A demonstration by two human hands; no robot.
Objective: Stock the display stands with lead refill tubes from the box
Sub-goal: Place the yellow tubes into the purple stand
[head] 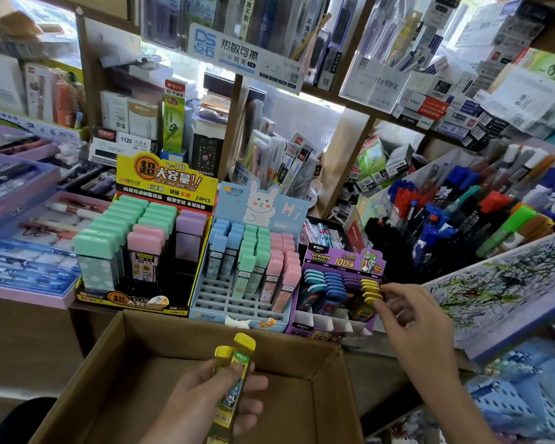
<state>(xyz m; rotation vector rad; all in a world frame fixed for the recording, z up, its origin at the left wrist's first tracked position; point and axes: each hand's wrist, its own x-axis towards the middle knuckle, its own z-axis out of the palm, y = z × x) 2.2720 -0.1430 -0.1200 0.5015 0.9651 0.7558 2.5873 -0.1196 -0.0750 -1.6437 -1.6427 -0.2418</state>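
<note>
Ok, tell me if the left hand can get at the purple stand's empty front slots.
Probably yes. The left hand, holding two yellow tubes over the box, faces uncovered front slots; the right hand is farther right.

Counter (29,331): yellow stand (135,299), blue rabbit stand (225,302), purple stand (321,328) side by side; pink tray (23,293) left.

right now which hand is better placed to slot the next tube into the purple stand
Right. The right hand is at the yellow row of the purple stand; the left hand holds two yellow tubes over the cardboard box.
</note>
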